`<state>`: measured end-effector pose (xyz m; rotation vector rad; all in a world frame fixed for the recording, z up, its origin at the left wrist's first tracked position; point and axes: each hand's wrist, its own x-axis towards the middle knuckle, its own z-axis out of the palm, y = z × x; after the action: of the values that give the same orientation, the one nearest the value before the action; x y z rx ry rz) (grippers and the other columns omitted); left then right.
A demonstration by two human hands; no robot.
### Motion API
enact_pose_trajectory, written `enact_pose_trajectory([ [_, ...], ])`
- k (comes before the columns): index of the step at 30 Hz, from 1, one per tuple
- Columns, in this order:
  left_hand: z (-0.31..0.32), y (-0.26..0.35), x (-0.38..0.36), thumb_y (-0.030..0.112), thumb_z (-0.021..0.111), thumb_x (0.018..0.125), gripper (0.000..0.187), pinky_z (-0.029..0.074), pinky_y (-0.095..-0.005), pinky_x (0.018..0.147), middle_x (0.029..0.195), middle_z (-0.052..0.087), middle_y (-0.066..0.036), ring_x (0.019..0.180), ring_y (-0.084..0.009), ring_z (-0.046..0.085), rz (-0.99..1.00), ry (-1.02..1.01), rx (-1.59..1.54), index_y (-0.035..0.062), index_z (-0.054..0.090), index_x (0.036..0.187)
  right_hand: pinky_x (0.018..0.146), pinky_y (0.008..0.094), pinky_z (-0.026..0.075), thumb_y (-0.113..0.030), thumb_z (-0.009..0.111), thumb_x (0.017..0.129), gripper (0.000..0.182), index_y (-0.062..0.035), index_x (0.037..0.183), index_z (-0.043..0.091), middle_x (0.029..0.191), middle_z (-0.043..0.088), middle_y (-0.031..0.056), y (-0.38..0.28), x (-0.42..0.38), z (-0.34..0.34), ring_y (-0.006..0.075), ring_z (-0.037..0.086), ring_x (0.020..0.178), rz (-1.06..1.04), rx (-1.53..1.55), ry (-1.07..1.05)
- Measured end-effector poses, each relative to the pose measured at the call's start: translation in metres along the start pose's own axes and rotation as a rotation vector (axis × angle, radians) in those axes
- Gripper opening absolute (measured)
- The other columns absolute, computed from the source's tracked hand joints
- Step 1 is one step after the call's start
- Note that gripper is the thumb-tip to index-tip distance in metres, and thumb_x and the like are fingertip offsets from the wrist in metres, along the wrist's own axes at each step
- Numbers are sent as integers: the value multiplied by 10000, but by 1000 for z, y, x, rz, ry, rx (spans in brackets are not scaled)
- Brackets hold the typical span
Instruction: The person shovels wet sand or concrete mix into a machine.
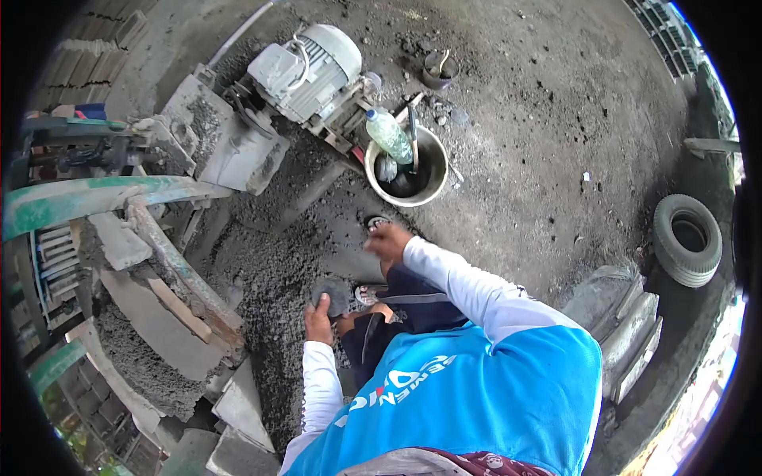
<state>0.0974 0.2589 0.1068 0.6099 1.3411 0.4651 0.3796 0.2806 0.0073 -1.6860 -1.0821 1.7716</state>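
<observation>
My left hand [318, 321] is closed on the edge of a round, flat grey disc [332, 295], its thumb lying on top. The disc is held above the gritty ground close to my sandalled foot. My right hand [388, 243] is out in front of my knee, above the other foot. Its fingers are smeared and partly turned away, so I cannot make out anything in them. Ahead of it stands a bucket [435, 198] holding a plastic bottle [389, 136] with a blue cap and a hammer-like tool [413, 136].
A dusty electric motor [313, 71] sits beyond the bucket. Machinery with a green curved bar [95, 198] and a heap of grey mix [143, 369] are on the left. At right are tyres [686, 238] and leaning slabs [631, 341]. A small pot [440, 71] stands farther off.
</observation>
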Motion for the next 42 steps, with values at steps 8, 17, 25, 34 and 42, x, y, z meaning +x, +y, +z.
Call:
enact_pose_trajectory([
  [8,-53,-76,42,294,588,906,361,543,-362,509,924,632,-122,708,-233,627,-84,277,1,6,561,1123,864,416,514,-240,664,765,222,-115,944,706,976,686,160,111,78,-199,329,653,939,291,-555,765],
  [17,-89,-128,134,283,587,906,378,564,-346,523,982,653,-134,776,-222,659,8,261,111,-29,574,1120,892,450,484,-252,399,955,299,-109,1078,631,1017,668,175,145,185,-199,330,633,1006,240,-703,859],
  [25,-116,-172,240,279,590,906,368,566,-350,532,967,655,-119,779,-225,654,139,137,15,-20,582,1120,807,458,509,-362,411,968,395,-80,931,685,912,677,200,167,220,-204,359,653,910,185,-792,961],
  [34,-73,-193,312,282,613,898,340,544,-399,660,1073,643,-94,910,-229,636,269,-110,-180,60,591,1155,775,419,538,-299,496,910,309,-83,883,716,913,693,151,168,215,-215,317,675,892,113,-1008,1114],
  [42,-67,-187,291,278,568,923,366,555,-402,649,1077,640,-98,939,-226,635,333,-252,-267,73,523,1223,516,302,478,-231,692,822,220,-13,797,674,631,636,66,103,39,-177,122,603,579,-370,-289,857],
])
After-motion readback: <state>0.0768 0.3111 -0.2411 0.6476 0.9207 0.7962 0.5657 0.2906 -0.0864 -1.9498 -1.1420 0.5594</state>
